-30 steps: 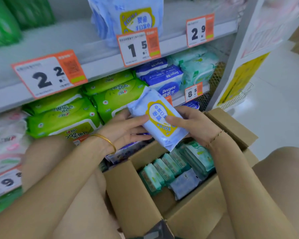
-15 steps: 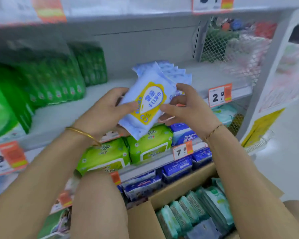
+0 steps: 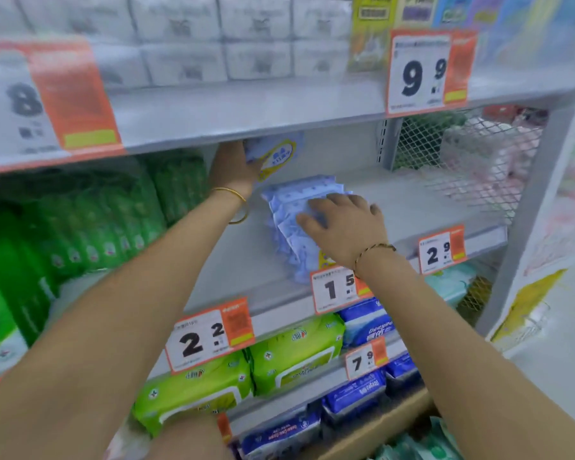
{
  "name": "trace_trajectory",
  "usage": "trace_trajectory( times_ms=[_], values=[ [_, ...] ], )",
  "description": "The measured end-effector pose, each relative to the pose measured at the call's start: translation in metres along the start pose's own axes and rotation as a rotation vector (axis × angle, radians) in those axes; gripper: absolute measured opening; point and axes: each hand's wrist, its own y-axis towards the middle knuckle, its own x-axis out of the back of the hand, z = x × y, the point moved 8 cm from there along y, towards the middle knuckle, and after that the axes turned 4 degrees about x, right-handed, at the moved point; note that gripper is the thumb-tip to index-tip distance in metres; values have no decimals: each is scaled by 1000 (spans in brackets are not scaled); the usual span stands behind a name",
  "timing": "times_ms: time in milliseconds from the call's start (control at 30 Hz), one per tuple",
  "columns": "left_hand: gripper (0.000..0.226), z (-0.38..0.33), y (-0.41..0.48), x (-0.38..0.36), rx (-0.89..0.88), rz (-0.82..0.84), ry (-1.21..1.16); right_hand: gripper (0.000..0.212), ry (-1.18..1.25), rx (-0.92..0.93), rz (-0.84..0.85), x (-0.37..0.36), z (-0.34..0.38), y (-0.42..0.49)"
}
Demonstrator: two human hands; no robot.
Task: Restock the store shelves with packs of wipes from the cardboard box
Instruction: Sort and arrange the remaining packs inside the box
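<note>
Hands of a person reach onto a grey store shelf (image 3: 213,260), seen from a head-worn camera. The left hand (image 3: 234,167) is raised towards the back of the shelf, just under the shelf above. Its fingers are wrapped round a pale blue pack of wipes (image 3: 278,154) with a yellow label. The pack is in the air, tilted, above and behind the stock.

The right hand (image 3: 346,227) rests on a row of matching pale blue packs (image 3: 292,207) that stand on edge on the shelf, its fingers loosely spread over their tops. A price tag (image 3: 334,290) reading 1 5 hangs on the shelf edge just in front of the row.

Dark green packs (image 3: 113,220) fill the left of the same shelf, apart from the row. A wire mesh panel (image 3: 462,161) closes the right end. On the shelf below lie lime green packs (image 3: 296,353) and dark blue packs (image 3: 365,322). At the bottom edge is a brown strip, probably the rim of the cardboard box (image 3: 379,433), with teal packs (image 3: 425,448) beside it.
</note>
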Motion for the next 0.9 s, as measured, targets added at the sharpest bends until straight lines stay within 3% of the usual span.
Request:
trace_trajectory(
  times_ms=[100,200,267,400,500,567,667,767,833,900],
  values=[
    [39,1,24,-41,-52,128,157,44,-4,0,-52,-4,-4,-2],
    [44,4,33,-75,-83,319,152,52,-15,17,-52,-4,-4,-2],
    [45,12,31,-92,-46,460,144,46,-14,19,-21,-4,-4,0],
    [28,27,23,-109,89,627,133,45,-7,25,-29,-4,-4,1],
    [21,22,14,-113,65,697,188,44,-9,27,-34,-5,-3,0],
    [31,21,10,-112,29,692,279,45,-12,35,-37,-4,-3,0],
    [24,19,1,-101,-40,635,477,45,-29,38,-34,-5,-3,-1],
    [53,-1,-22,-78,-111,579,484,52,18,34,-99,2,0,-6],
    [67,-26,-53,-57,-212,482,348,52,33,68,-340,26,2,-24],
    [68,-58,-103,-27,-394,305,205,38,62,99,-603,50,-9,-63]
  ],
)
